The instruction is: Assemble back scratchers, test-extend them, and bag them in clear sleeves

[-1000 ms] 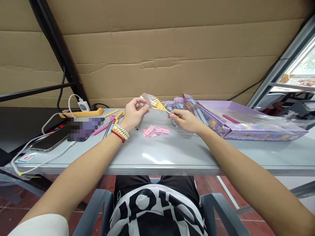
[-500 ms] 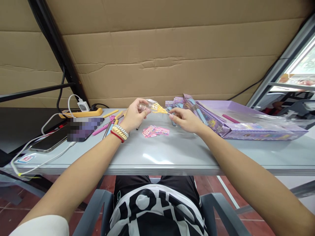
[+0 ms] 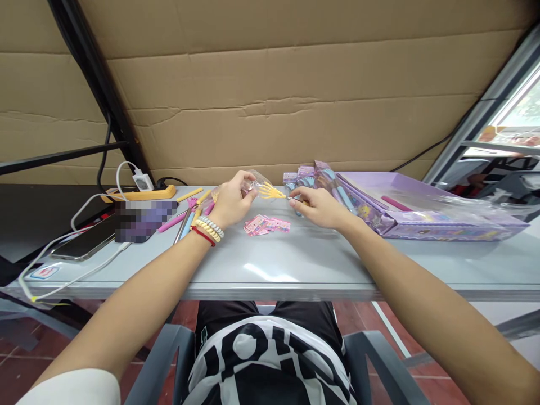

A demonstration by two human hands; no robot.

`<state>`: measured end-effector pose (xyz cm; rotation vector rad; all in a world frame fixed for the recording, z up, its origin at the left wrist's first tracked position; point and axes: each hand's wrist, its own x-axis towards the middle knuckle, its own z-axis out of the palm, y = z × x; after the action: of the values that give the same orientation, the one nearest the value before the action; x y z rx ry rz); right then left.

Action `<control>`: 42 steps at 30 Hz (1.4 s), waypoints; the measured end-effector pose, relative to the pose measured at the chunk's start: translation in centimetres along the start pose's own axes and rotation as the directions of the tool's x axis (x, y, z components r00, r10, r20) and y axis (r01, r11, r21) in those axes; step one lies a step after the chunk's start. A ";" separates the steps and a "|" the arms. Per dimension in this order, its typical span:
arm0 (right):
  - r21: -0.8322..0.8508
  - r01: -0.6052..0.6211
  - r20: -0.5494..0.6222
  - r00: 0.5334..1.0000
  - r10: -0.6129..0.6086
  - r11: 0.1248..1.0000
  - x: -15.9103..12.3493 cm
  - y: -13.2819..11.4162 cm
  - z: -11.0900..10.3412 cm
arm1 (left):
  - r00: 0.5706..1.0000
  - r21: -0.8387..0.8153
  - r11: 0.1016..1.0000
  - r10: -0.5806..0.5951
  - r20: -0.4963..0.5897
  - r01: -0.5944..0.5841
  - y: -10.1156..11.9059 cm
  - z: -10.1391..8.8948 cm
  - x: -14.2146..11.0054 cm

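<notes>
My left hand [image 3: 232,201] pinches a clear plastic bag [image 3: 258,176] above the table. In my right hand [image 3: 319,207], the fingers are closed round the shaft of a yellow hand-shaped pen [image 3: 270,192]. Its spread yellow fingers point left, at the bag's mouth; how far they reach inside cannot be made out. Small pink printed cards [image 3: 266,225] lie below, between my hands. Loose colourful pens [image 3: 172,223] lie beside my left wrist. Several bagged blue hand-shaped pens [image 3: 306,178] rest behind my right hand.
A purple display box [image 3: 439,228] with plastic film and a pink pen [image 3: 395,203] stands on the right. Two phones [image 3: 84,242], white cables and a yellow power strip [image 3: 145,194] are on the left. A cardboard wall [image 3: 270,135] rises behind the grey table [image 3: 274,264].
My left hand has shifted slightly left and down with the bag. More of the yellow fingers now show, and they look more spread. My right hand has barely moved.
</notes>
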<state>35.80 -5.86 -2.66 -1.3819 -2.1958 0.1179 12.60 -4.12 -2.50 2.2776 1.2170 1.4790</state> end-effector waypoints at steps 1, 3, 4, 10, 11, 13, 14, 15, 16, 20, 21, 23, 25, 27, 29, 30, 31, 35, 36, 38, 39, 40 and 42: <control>0.012 0.001 -0.001 1.000 -0.001 1.000 0.0 0.0 0.0 | 1.000 -0.022 1.000 -0.015 0.002 0.015 -0.1 0.0 0.1; 0.054 0.002 -0.008 1.000 -0.002 0.999 -0.1 -0.1 0.0 | 0.998 -0.108 0.992 -0.061 0.019 0.063 -0.4 0.1 0.2; 0.083 0.004 -0.013 1.000 -0.002 0.997 -0.1 -0.1 0.0 | 0.996 -0.169 0.981 -0.086 0.038 0.092 -0.5 0.1 0.3; 0.213 0.030 -0.052 0.998 -0.019 0.977 -0.1 -0.3 0.1 | 0.981 -0.418 0.896 -0.088 0.171 0.153 -0.2 0.0 0.3; 0.231 0.035 -0.055 0.998 -0.023 0.972 -0.1 -0.2 0.1 | 0.980 -0.428 0.891 -0.081 0.180 0.152 -0.1 0.0 0.3; 0.264 0.039 -0.052 0.998 -0.026 0.964 -0.1 -0.2 0.2 | 0.978 -0.436 0.886 -0.080 0.192 0.158 0.1 -0.1 0.2; 0.275 0.039 -0.045 0.999 -0.027 0.961 0.0 -0.1 0.2 | 0.977 -0.437 0.885 -0.081 0.199 0.163 0.2 -0.1 0.2; 0.286 0.039 -0.035 0.999 -0.030 0.958 0.0 -0.1 0.3 | 0.975 -0.438 0.883 -0.081 0.207 0.167 0.2 -0.1 0.2; 0.298 0.041 -0.023 0.999 -0.036 0.954 0.0 0.0 0.3 | 0.973 -0.439 0.882 -0.079 0.216 0.169 0.2 0.0 0.2; 0.370 0.067 0.001 0.997 -0.072 0.926 0.1 0.1 0.4 | 0.967 -0.440 0.885 -0.042 0.253 0.154 0.1 0.1 0.1; 0.380 0.071 -0.001 0.997 -0.076 0.922 0.1 0.1 0.4 | 0.965 -0.435 0.889 -0.030 0.260 0.145 0.0 0.1 0.1; 0.384 0.066 -0.001 0.997 -0.071 0.921 0.1 0.1 0.5 | 0.964 -0.408 0.905 -0.007 0.266 0.119 0.0 0.0 0.0; 0.384 0.053 0.001 0.998 -0.058 0.922 0.1 0.2 0.5 | 0.964 -0.375 0.923 0.013 0.266 0.091 0.1 0.0 -0.1; 0.387 0.045 0.004 0.999 -0.051 0.921 0.1 0.3 0.6 | 0.963 -0.347 0.936 0.033 0.266 0.064 0.1 -0.1 -0.2; 0.377 0.051 0.000 0.998 -0.055 0.925 0.1 0.3 0.6 | 0.962 -0.329 0.943 0.047 0.270 0.046 0.3 -0.1 -0.3; 0.364 0.057 -0.005 0.998 -0.059 0.930 0.1 0.2 0.7 | 0.961 -0.322 0.946 0.051 0.271 0.041 0.3 0.0 -0.4; 0.350 0.065 -0.012 0.998 -0.065 0.935 0.1 0.2 0.7 | 0.960 -0.320 0.946 0.054 0.273 0.038 0.4 0.0 -0.4; 0.336 0.102 -0.025 0.995 -0.099 0.936 0.0 -0.6 0.6 | 0.948 -0.379 0.925 0.094 0.303 0.029 0.9 0.4 -0.6; 0.346 0.098 -0.015 0.995 -0.099 0.933 -0.1 -0.8 0.6 | 0.943 -0.398 0.917 0.106 0.315 0.030 0.9 0.4 -0.7; 0.372 0.077 0.004 0.996 -0.084 0.925 -0.1 -1.1 0.5 | 0.933 -0.421 0.906 0.119 0.341 0.038 1.1 0.5 -0.8; 0.387 0.066 0.004 0.997 -0.073 0.920 -0.1 -1.1 0.5 | 0.930 -0.421 0.906 0.124 0.346 0.036 1.2 0.5 -0.8; 0.402 0.059 -0.006 0.998 -0.062 0.914 -0.1 -1.2 0.5 | 0.930 -0.416 0.909 0.130 0.344 0.027 1.2 0.5 -0.9; 0.441 0.045 -0.047 0.999 -0.026 0.896 0.0 -1.3 0.4 | 0.944 -0.395 0.919 0.137 0.299 -0.008 1.3 0.5 -1.0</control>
<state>34.57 -6.38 -2.54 -1.0749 -1.9946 0.5380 13.55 -5.48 -2.74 2.1899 0.6795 1.1756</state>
